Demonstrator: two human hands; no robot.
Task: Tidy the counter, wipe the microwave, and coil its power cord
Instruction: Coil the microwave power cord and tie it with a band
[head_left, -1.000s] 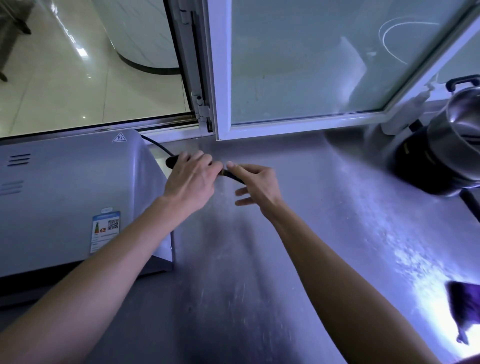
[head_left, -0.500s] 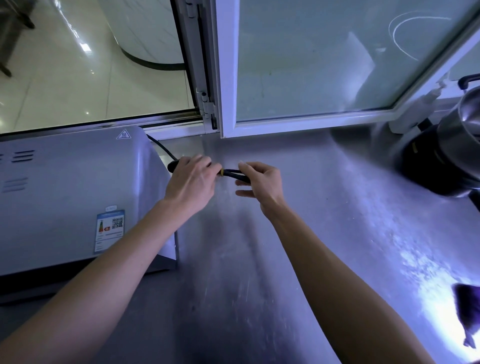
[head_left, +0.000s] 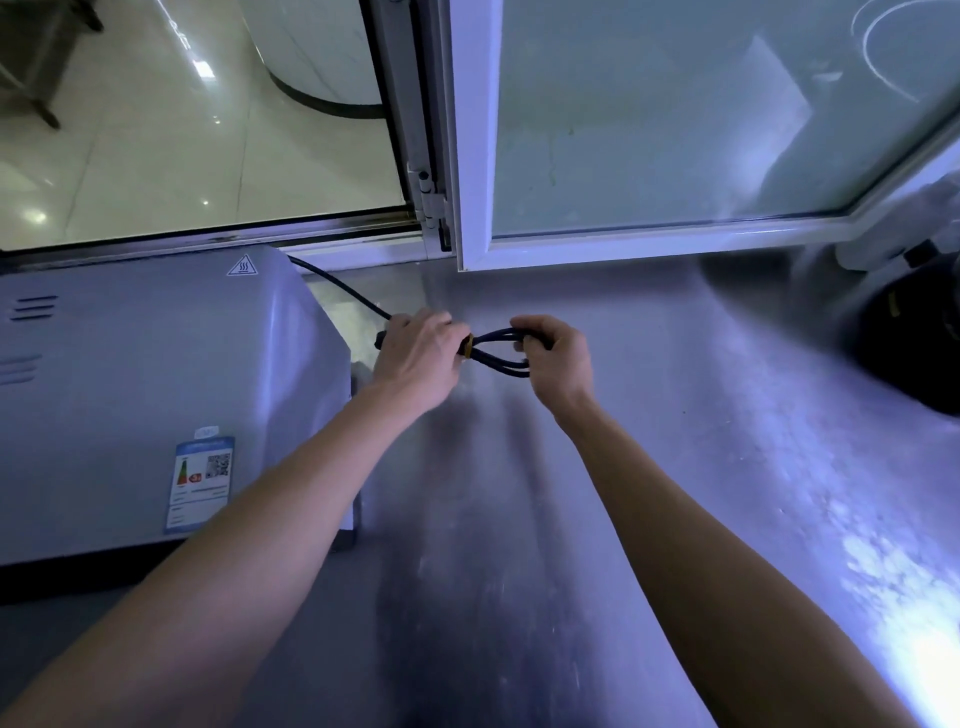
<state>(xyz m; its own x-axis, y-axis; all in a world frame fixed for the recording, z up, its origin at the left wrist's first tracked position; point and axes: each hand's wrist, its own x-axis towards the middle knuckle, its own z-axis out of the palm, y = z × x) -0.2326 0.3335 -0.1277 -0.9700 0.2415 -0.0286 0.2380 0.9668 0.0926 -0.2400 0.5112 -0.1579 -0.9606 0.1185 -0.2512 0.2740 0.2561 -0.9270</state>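
You face a white-framed window (head_left: 675, 130) with frosted glass; left of it, an open gap shows glossy tiled floor (head_left: 182, 130) catching ceiling lights.

kitchen: steel counter (head_left: 623, 467), microwave (head_left: 156, 389), serving window (head_left: 675, 130)

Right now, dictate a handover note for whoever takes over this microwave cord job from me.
Left hand: closed on the bundled black power cord at its yellow tie.
Right hand: closed on the loop end.
The cord runs back behind the grey metal microwave, which sits on the steel counter.
Done: cord looped and held above the counter.
Left: whether the tie is fastened cannot be told; check it, then set the bundle down. Wiping cannot be judged from here.
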